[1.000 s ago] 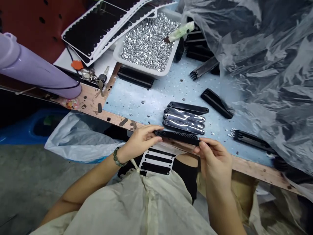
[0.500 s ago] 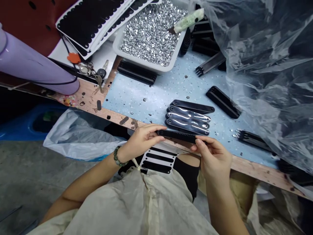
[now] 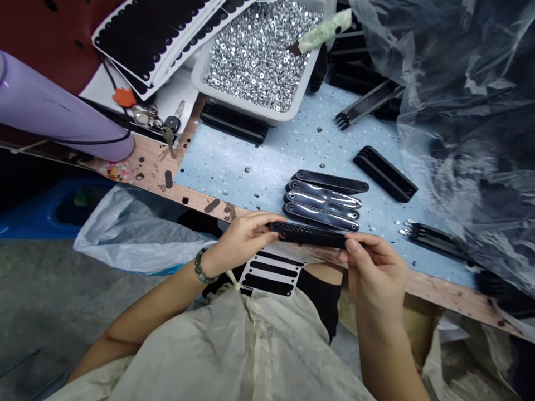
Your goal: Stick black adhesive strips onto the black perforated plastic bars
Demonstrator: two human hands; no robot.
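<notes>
My left hand [image 3: 244, 239], with a green bead bracelet on its wrist, pinches one end of a black perforated plastic strip [image 3: 309, 234]. My right hand [image 3: 376, 273] grips the strip's other end between thumb and fingers. The strip is held level just above the wooden edge of the bench [image 3: 167, 192]. Beyond it lie several glossy black bars with rounded ends [image 3: 321, 205], side by side on a pale blue speckled mat [image 3: 251, 161]. A white card with black oblong pads [image 3: 271, 273] sits below my hands, against my lap.
A white tray of silver washers [image 3: 246, 103] stands at the far side, with a green-handled tool [image 3: 321, 32] resting on it. Black comb-like parts [image 3: 434, 241] lie on the mat. Clear plastic sheeting [image 3: 472, 111] covers the right side. A purple tube [image 3: 54, 111], keys [image 3: 169, 125] and black-dotted sheets [image 3: 146, 39] lie at the left.
My right hand has shifted slightly to the right along the black strip, which now shows more of its mesh surface. The camera view has drifted slightly, and the other parts have not visibly moved.
</notes>
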